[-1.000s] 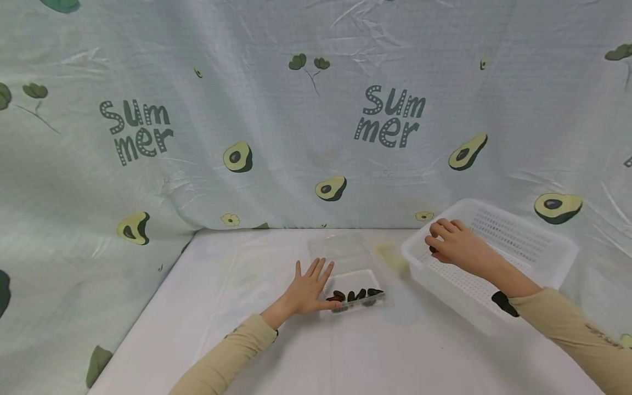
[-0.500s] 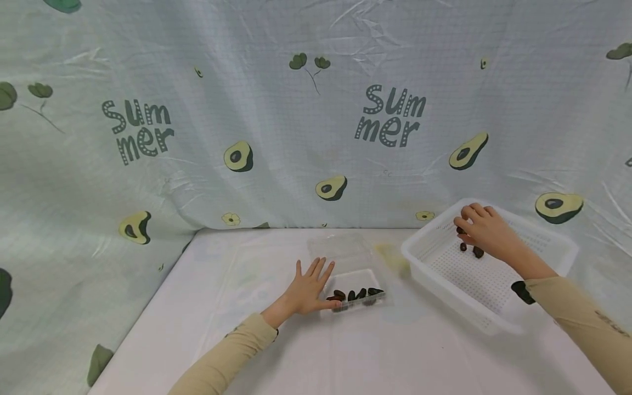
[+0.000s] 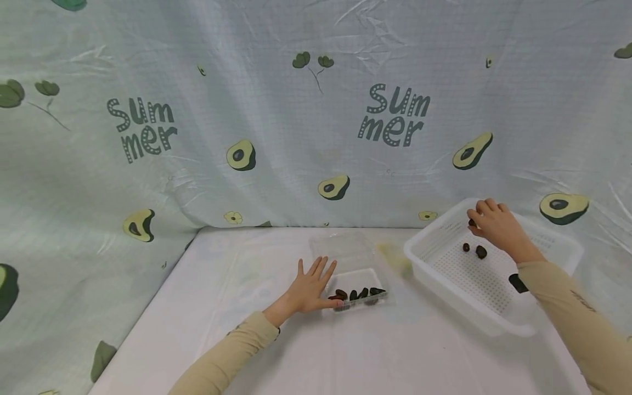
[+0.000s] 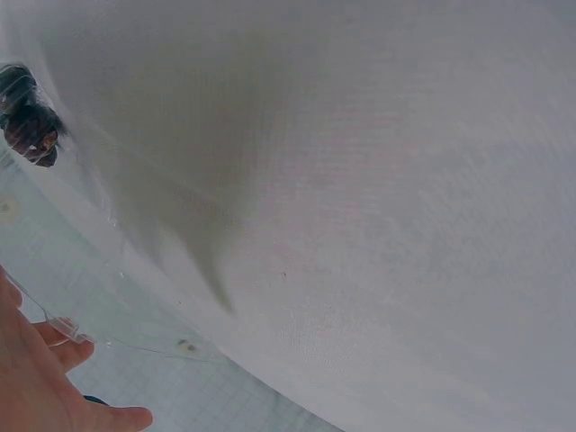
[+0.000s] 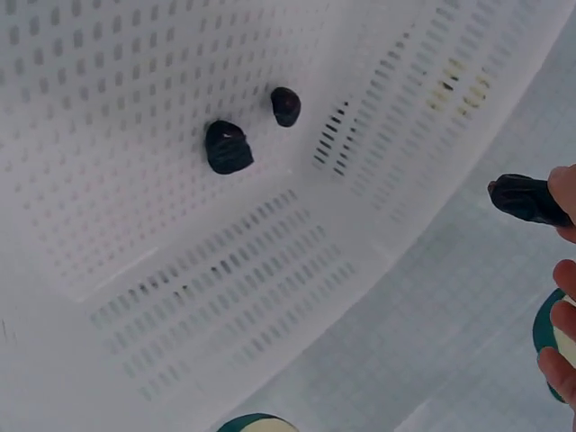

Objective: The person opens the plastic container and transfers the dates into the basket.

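Note:
My left hand [image 3: 308, 288] lies with fingers spread at the left side of a clear plastic box [image 3: 357, 274]; its thumb is at the near left corner. Several dark, date-like fruits [image 3: 364, 293] lie along the box's near edge. In the left wrist view the hand [image 4: 45, 378] shows at the lower left, below dark fruits [image 4: 31, 130]. My right hand [image 3: 501, 227] is over the white perforated basket [image 3: 459, 293], pinching one dark, date-like fruit [image 5: 526, 200] between thumb and fingers. Inside the basket lie a larger dark fruit [image 5: 227, 148] and a smaller one [image 5: 285, 106].
The box's clear lid [image 3: 340, 247] lies folded back behind it. A white covered table [image 3: 276, 351] spreads beneath everything. Behind stands a pale curtain [image 3: 286, 120] printed with avocados and lettering, close to the basket's far rim.
My right hand has moved right and back from the basket's left rim, over its far part, still pinching a fruit. Two fruits show on the basket floor. My left hand stays in place.

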`<state>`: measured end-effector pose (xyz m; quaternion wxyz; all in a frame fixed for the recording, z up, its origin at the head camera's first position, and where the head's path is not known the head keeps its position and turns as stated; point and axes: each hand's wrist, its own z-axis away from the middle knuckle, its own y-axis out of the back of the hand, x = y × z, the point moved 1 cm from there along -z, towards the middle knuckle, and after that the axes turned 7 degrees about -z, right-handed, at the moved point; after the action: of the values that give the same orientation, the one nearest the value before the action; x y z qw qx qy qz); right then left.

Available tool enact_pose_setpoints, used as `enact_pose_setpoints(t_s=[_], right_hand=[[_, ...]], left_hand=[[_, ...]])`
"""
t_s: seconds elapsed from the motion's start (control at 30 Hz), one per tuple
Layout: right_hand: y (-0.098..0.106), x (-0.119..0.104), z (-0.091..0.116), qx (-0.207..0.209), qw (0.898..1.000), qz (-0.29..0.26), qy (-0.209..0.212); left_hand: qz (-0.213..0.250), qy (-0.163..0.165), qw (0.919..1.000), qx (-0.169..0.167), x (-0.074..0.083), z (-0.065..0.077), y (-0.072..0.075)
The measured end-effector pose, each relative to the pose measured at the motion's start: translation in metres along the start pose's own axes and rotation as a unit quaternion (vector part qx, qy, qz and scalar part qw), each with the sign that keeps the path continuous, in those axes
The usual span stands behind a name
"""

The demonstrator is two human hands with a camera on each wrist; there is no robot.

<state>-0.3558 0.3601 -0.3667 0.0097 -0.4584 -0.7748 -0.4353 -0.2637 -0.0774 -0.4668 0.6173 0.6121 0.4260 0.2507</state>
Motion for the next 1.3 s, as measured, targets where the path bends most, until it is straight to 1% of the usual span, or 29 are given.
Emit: enact_pose_setpoints(t_s=[0.07,0.23,0.4,0.6,0.8,0.97,1.03,1.1,1.3], right_hand=[[-0.005,0.002,0.003,-0.001,1.0,-0.004,-0.009],[-0.016,0.001,0.011,-0.024,0.999,-0.016,-0.032],[-0.028,0.0,0.017,-0.046,0.998,-0.003,-0.046],[-0.04,-0.001,0.023,-0.057,0.997,0.015,-0.054],[-0.043,-0.002,0.027,-0.069,0.996,0.007,-0.061],[-0.043,-0.003,0.029,-0.094,0.991,-0.006,-0.091],[-0.042,-0.003,0.03,-0.1,0.99,-0.011,-0.096],[-0.041,-0.004,0.029,-0.094,0.991,-0.011,-0.09],[-0.036,-0.003,0.026,-0.055,0.996,-0.027,-0.063]], left_hand=[[0.001,-0.002,1.0,0.003,0.0,0.0,-0.001],[-0.001,-0.006,1.0,0.003,0.001,-0.001,-0.001],[-0.009,-0.002,1.0,-0.003,0.002,-0.001,0.001],[-0.005,0.001,1.0,-0.007,0.002,-0.002,0.001],[-0.014,-0.003,0.9999,0.007,0.001,-0.002,-0.001],[-0.019,-0.003,0.9998,0.009,0.0,-0.002,-0.002],[-0.019,-0.002,0.9998,0.007,0.0,-0.002,-0.002],[-0.02,-0.001,0.9998,0.007,0.0,-0.001,-0.002],[-0.028,0.002,0.9996,0.002,0.0,-0.001,-0.001]])
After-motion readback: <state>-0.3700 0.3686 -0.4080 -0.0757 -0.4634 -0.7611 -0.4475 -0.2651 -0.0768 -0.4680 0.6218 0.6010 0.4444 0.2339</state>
